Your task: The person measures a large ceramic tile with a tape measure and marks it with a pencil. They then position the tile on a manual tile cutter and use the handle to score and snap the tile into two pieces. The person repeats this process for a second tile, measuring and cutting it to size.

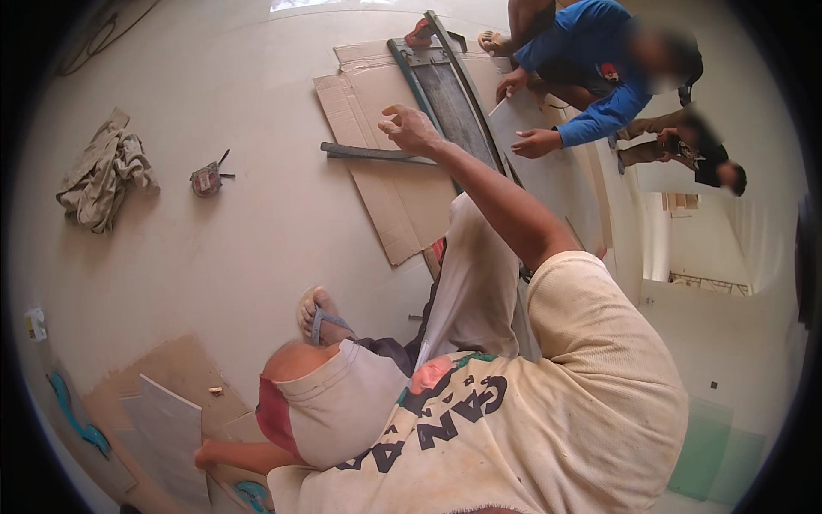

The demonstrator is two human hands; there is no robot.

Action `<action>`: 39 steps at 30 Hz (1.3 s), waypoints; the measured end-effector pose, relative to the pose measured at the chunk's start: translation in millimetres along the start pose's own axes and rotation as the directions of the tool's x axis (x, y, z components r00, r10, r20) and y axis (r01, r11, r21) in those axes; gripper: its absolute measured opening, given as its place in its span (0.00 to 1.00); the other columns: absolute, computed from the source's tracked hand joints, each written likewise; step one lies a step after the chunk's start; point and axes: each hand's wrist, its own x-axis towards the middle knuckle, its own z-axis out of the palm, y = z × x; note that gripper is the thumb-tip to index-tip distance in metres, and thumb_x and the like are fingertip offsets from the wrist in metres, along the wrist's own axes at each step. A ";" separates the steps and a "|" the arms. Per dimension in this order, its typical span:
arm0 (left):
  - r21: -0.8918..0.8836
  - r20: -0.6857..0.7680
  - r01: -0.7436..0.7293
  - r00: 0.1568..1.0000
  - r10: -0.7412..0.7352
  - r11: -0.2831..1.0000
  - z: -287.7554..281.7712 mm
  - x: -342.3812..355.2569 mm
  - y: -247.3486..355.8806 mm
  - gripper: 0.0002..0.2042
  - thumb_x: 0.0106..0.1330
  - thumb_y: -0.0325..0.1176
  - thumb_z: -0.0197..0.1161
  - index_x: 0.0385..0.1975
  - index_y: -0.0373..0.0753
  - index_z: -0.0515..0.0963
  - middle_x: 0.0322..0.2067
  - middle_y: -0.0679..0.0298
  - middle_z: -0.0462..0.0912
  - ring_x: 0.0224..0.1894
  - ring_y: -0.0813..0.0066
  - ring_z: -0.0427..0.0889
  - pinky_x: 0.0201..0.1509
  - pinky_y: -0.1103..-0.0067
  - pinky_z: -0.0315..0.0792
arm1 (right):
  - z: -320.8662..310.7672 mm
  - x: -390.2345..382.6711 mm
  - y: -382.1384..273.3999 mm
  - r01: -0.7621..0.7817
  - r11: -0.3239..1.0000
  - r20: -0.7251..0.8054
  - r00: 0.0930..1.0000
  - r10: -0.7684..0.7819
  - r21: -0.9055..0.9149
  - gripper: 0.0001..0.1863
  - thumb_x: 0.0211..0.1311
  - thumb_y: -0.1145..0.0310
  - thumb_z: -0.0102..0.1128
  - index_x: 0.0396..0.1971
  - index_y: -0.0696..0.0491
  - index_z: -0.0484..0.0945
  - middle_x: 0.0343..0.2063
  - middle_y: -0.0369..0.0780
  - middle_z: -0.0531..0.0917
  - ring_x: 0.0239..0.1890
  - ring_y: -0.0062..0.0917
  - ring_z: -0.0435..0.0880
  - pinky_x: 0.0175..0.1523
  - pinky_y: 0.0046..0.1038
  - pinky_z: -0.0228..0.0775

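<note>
My right hand [409,130] is raised over the cardboard, beside a long tile cutter [462,107] with a green frame and a grey bed. Its fingers are apart and loosely bent, with nothing in them. Beneath that wrist, a dark bar [368,154] runs across the cardboard toward the cutter. Low at the left, my left hand [203,455] grips the edge of a pale grey tile [171,428]; its fingers are partly hidden. A teal-handled tool [252,494] shows beside my left forearm, and a curved teal tool [79,415] lies farther left.
Cardboard sheets [390,206] lie under the cutter. A co-worker in blue [599,68] holds out both hands over a large pale tile [535,141]; another person [685,150] is behind. A tape measure [205,181] and a crumpled cloth [107,176] lie at left, green glass sheets [711,450] at right.
</note>
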 end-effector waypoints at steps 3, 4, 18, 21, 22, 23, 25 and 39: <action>0.075 0.019 -0.048 0.999 0.046 0.996 -3.0 2.3 -11.7 0.25 0.72 0.45 0.49 0.55 0.26 0.70 0.55 0.48 0.75 0.51 0.54 0.79 0.51 0.66 0.78 | -14.5 -4.3 16.5 0.000 1.000 -0.024 1.000 -0.001 -0.004 0.26 0.63 0.56 0.59 0.54 0.59 0.74 0.45 0.51 0.82 0.51 0.40 0.81 0.56 0.35 0.70; 0.102 0.036 -0.073 0.997 0.070 0.992 -1.1 1.2 -15.0 0.25 0.72 0.45 0.49 0.55 0.26 0.70 0.55 0.48 0.75 0.51 0.54 0.79 0.51 0.66 0.78 | -19.5 -6.2 26.2 -0.004 1.000 -0.035 0.999 0.004 0.009 0.25 0.63 0.56 0.59 0.54 0.58 0.74 0.45 0.51 0.82 0.51 0.40 0.81 0.56 0.35 0.70; 0.423 0.247 -0.456 0.889 0.385 0.783 27.8 -19.3 -15.3 0.22 0.73 0.44 0.48 0.56 0.32 0.71 0.54 0.51 0.76 0.50 0.56 0.80 0.50 0.65 0.77 | -119.9 -71.1 113.4 -0.135 0.986 -0.033 0.991 0.132 -0.101 0.27 0.62 0.55 0.60 0.54 0.59 0.74 0.46 0.52 0.82 0.50 0.37 0.82 0.55 0.33 0.71; 0.444 0.298 -0.546 0.838 0.457 0.711 35.8 -26.2 -17.0 0.21 0.74 0.43 0.47 0.57 0.33 0.71 0.54 0.52 0.77 0.50 0.56 0.80 0.50 0.65 0.77 | -141.3 -100.9 127.6 -0.175 0.977 -0.071 0.983 0.167 -0.119 0.27 0.63 0.57 0.60 0.54 0.62 0.73 0.39 0.45 0.84 0.38 0.25 0.84 0.46 0.27 0.74; 0.445 0.318 -0.582 0.813 0.488 0.680 37.6 -28.3 -14.6 0.21 0.74 0.43 0.47 0.57 0.33 0.71 0.54 0.52 0.77 0.50 0.56 0.80 0.50 0.65 0.77 | -148.7 -112.9 128.1 -0.192 0.978 -0.066 0.980 0.187 -0.084 0.26 0.64 0.57 0.60 0.53 0.62 0.73 0.39 0.45 0.84 0.38 0.24 0.84 0.46 0.27 0.74; 0.454 0.334 -0.618 0.786 0.520 0.642 38.9 -29.8 -10.6 0.21 0.74 0.43 0.47 0.57 0.34 0.71 0.54 0.52 0.77 0.50 0.56 0.80 0.50 0.64 0.77 | -155.5 -124.4 128.3 -0.207 0.977 -0.055 0.977 0.204 -0.047 0.25 0.64 0.58 0.60 0.53 0.62 0.73 0.39 0.45 0.84 0.38 0.24 0.84 0.46 0.27 0.74; 0.452 0.381 -0.704 0.707 0.596 0.547 45.1 -34.2 1.4 0.21 0.74 0.43 0.47 0.57 0.34 0.71 0.54 0.52 0.77 0.50 0.56 0.80 0.50 0.64 0.77 | -163.3 -146.7 145.2 -0.154 0.985 -0.083 0.986 0.148 -0.075 0.23 0.65 0.61 0.59 0.53 0.62 0.74 0.39 0.44 0.84 0.39 0.24 0.84 0.47 0.26 0.74; -0.817 0.545 -0.486 -0.827 -0.141 -0.310 34.5 -572.8 56.1 0.10 0.68 0.35 0.59 0.34 0.33 0.75 0.31 0.52 0.81 0.34 0.60 0.83 0.34 0.70 0.76 | -77.5 -333.7 -27.8 -0.048 0.639 -0.030 0.993 0.111 0.768 0.12 0.64 0.71 0.61 0.45 0.58 0.77 0.31 0.40 0.83 0.34 0.20 0.81 0.41 0.24 0.75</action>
